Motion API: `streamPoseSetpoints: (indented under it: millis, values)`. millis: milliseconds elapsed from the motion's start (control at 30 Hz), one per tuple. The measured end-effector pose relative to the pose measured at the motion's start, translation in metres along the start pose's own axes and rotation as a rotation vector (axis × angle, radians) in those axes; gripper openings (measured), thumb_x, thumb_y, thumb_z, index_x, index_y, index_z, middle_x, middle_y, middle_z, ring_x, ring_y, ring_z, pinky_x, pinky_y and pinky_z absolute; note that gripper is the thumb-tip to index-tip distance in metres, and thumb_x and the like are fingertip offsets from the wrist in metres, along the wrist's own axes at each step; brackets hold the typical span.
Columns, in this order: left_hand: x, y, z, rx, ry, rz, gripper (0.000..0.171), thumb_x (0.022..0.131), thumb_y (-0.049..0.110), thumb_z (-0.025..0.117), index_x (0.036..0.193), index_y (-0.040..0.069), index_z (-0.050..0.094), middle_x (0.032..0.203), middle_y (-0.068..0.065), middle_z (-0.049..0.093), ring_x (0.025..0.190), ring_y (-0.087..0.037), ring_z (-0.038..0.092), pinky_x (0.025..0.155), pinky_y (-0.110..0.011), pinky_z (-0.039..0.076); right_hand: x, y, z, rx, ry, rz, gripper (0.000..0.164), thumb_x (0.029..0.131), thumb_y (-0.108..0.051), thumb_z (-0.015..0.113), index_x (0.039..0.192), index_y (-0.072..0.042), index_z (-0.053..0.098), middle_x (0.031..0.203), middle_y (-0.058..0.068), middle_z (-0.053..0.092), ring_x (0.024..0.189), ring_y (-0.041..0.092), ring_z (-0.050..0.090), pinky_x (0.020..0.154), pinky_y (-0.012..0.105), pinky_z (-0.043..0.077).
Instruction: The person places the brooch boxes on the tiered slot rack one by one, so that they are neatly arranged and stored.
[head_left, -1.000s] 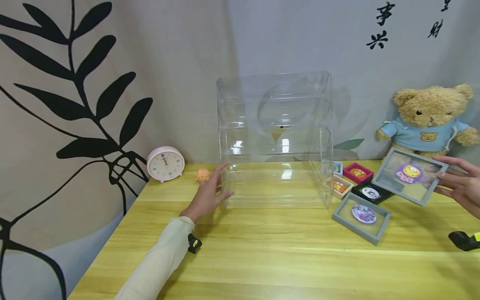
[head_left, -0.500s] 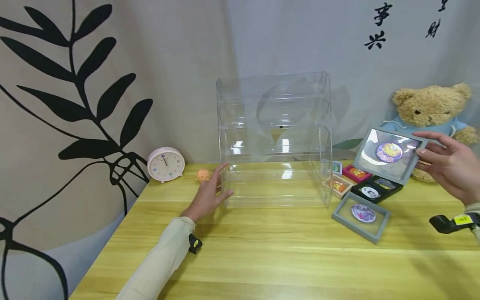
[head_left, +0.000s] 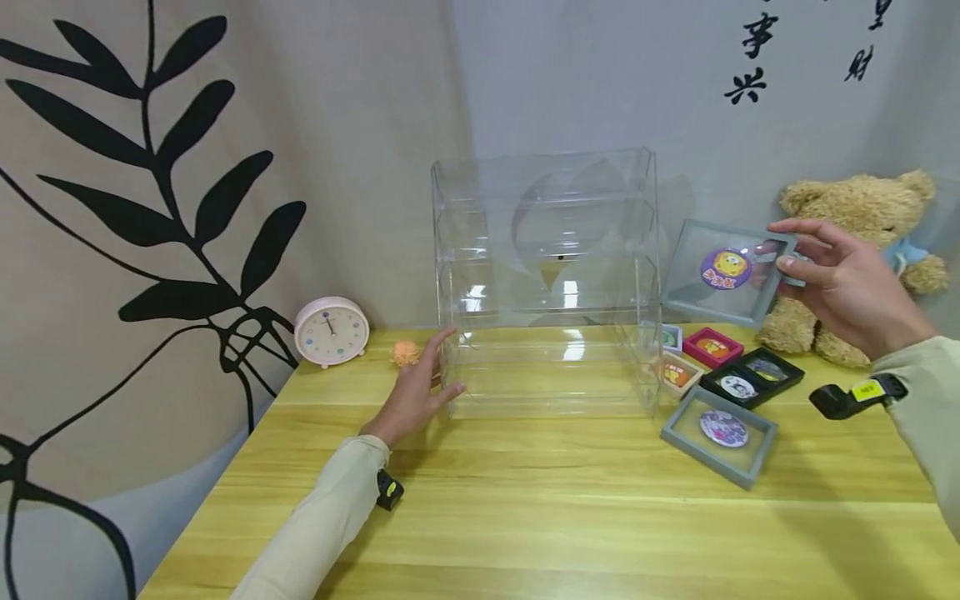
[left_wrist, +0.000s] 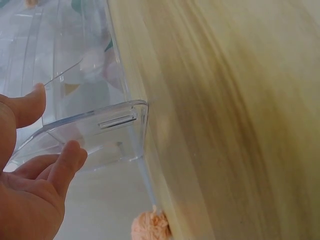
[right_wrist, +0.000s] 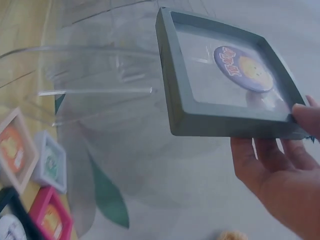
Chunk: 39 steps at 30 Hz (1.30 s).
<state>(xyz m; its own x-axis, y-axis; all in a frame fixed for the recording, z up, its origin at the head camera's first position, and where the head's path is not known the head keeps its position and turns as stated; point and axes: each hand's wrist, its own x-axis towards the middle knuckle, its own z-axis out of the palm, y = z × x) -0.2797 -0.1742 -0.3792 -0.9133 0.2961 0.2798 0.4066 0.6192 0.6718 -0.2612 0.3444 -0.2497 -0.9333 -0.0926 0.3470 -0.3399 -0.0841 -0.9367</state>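
Observation:
A clear plastic tiered display stand (head_left: 551,358) stands upright at the middle back of the table. My left hand (head_left: 412,392) grips its left side wall, thumb on the inner face and fingers on the outer one, as the left wrist view shows. Up in the air to the stand's right, my right hand (head_left: 843,283) holds a grey display frame (right_wrist: 200,117) by its right edge, thumb on the front and fingers beneath. Inside that frame's clear film sits a round purple badge (head_left: 726,269) with a yellow character.
On the table right of the stand lie a grey frame (head_left: 761,454), a black double frame (head_left: 783,379), a red frame (head_left: 712,347), a beige frame (head_left: 686,386) and a pale blue one (head_left: 671,337). A teddy bear (head_left: 840,200), a pink clock (head_left: 332,332) and an orange fuzzy ball (head_left: 406,353) stand along the back.
My right hand has carried the grey frame leftward and up, from in front of the teddy bear toward the stand's right side. The left hand stays on the stand.

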Motion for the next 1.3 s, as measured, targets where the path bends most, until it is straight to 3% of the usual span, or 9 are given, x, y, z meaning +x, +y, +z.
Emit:
streamPoseSetpoints:
  millis: [233,567,733,933,1000,1167,1233,1300]
  values:
    - [-0.001,-0.001,0.001,0.005,0.002,0.004,0.090,0.091,0.011,0.073,0.158,0.036,0.018,0.154,-0.033,0.039,0.134,-0.047,0.052,0.103,-0.050,0.056,0.027,-0.017,0.025,0.031,-0.095,0.030,0.044,0.097,-0.007,0.062,0.140,-0.008,0.051,0.122,0.000,0.065,0.096,0.014,0.073,0.077,0.023,0.064]
    - [-0.002,-0.002,0.003,-0.003,0.005,0.004,0.090,0.091,0.011,0.073,0.157,0.038,0.018,0.153,-0.034,0.040,0.133,-0.047,0.052,0.103,-0.050,0.055,0.072,-0.037,0.068,-0.055,-0.108,0.008,0.036,0.100,-0.004,0.056,0.135,-0.010,0.053,0.122,0.002,0.061,0.102,0.014,0.067,0.079,0.019,0.063]
    - [-0.001,-0.002,0.004,0.015,0.013,0.010,0.090,0.091,0.012,0.074,0.157,0.038,0.018,0.150,-0.036,0.042,0.131,-0.047,0.054,0.101,-0.050,0.056,0.094,-0.051,0.087,-0.118,-0.091,-0.016,0.034,0.101,0.000,0.052,0.134,-0.010,0.055,0.122,0.000,0.061,0.101,0.014,0.066,0.078,0.016,0.062]
    - [0.000,-0.003,0.003,0.025,0.022,0.010,0.091,0.091,0.012,0.074,0.157,0.038,0.018,0.147,-0.039,0.044,0.129,-0.047,0.056,0.100,-0.051,0.057,0.123,-0.069,0.107,-0.293,-0.059,-0.050,0.034,0.103,0.000,0.047,0.133,-0.013,0.057,0.122,-0.003,0.060,0.106,0.012,0.064,0.078,0.014,0.059]
    - [0.000,-0.003,0.003,0.024,0.020,0.011,0.091,0.091,0.012,0.074,0.157,0.038,0.018,0.146,-0.039,0.044,0.130,-0.047,0.056,0.100,-0.051,0.057,0.131,-0.074,0.113,-0.364,-0.047,-0.056,0.035,0.104,0.000,0.045,0.133,-0.015,0.057,0.121,-0.005,0.059,0.108,0.011,0.064,0.084,0.016,0.058]
    - [0.000,-0.002,0.003,0.038,0.025,0.020,0.092,0.090,0.011,0.074,0.158,0.038,0.018,0.142,-0.040,0.048,0.127,-0.047,0.058,0.099,-0.051,0.058,0.149,-0.085,0.126,-0.447,-0.001,-0.062,0.037,0.105,-0.003,0.043,0.134,-0.020,0.058,0.119,-0.010,0.058,0.118,0.014,0.061,0.115,0.037,0.048]
    - [0.000,-0.003,0.004,0.040,0.027,0.024,0.092,0.090,0.011,0.075,0.158,0.037,0.018,0.140,-0.040,0.050,0.126,-0.047,0.059,0.098,-0.051,0.058,0.155,-0.089,0.131,-0.448,0.017,-0.071,0.037,0.104,-0.002,0.044,0.133,-0.021,0.059,0.117,-0.010,0.058,0.119,0.014,0.060,0.119,0.042,0.044]
    - [0.000,-0.002,0.004,0.033,0.027,0.024,0.091,0.090,0.011,0.075,0.157,0.037,0.019,0.139,-0.040,0.052,0.127,-0.047,0.059,0.099,-0.051,0.058,0.159,-0.092,0.136,-0.448,0.034,-0.087,0.037,0.104,-0.001,0.045,0.132,-0.021,0.061,0.116,-0.011,0.057,0.116,0.014,0.060,0.113,0.037,0.046]
